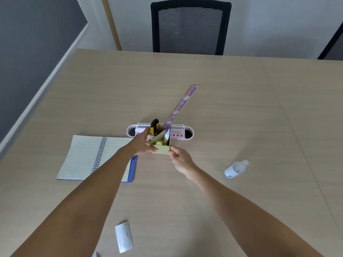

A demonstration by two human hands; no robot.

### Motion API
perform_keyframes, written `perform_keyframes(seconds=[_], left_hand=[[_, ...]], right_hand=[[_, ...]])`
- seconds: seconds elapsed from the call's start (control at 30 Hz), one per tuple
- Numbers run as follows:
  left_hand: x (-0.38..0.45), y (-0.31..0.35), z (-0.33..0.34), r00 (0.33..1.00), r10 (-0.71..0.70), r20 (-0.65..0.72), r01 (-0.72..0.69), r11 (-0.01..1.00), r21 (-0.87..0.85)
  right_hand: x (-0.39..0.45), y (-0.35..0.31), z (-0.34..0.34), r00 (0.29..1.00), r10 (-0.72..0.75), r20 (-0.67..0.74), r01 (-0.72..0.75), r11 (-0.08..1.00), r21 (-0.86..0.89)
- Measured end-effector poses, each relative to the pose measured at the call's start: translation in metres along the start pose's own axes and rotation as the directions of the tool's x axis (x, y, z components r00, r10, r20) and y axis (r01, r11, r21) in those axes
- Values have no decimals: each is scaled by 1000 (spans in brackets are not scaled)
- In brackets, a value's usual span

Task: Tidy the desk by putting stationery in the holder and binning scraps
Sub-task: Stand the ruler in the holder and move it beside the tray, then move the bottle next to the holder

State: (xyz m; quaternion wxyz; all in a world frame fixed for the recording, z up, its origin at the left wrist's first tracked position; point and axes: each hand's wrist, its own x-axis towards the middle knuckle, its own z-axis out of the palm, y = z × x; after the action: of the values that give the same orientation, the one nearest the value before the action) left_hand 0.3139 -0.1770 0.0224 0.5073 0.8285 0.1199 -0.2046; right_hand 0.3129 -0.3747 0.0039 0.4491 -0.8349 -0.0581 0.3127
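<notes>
**Two hands, one top-heavy holder**

One paper scrap (124,236) lies nearest, unbinned. Farther in, the left hand (143,143) and right hand (179,158) both have fingers closed on the cardboard holder (161,149) — it carries a yellow cutter (154,127), a pen (166,136) and a long ruler (181,106) leaning far-right. A careless shift could tip it — that ruler would be the lever.

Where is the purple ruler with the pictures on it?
The purple ruler stands tilted in the cardboard holder at mid-table, beside the yellow cutter, leaning away toward the chair.
</notes>
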Motion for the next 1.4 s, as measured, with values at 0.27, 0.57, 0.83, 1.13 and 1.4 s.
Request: perform_keyframes(seconds=[0.27, 0.57, 0.83, 1.13, 1.4], left_hand=[[-36, -14, 72, 899, -44, -437, 93, 992, 90], [-80, -20, 189, 879, -192, -437, 323, 914, 246], [-49, -16, 154, 912, -261, -317, 368, 862, 349], [-55, -12, 156, 902, -276, -331, 399, 825, 400], [-64, -17, 166, 925, -293, -242, 377, 783, 494]], right_hand=[[-80, 58, -29, 987, 154, -56, -145, 980, 139], [-121, 122, -96, 766, 374, -524, -227, 919, 323], [-62, 94, -100, 858, 168, -486, -139, 986, 96], [-7, 54, -87, 914, 14, -405, -7, 1000, 19], [21, 30, -77, 948, -81, -309, 75, 997, -31]])
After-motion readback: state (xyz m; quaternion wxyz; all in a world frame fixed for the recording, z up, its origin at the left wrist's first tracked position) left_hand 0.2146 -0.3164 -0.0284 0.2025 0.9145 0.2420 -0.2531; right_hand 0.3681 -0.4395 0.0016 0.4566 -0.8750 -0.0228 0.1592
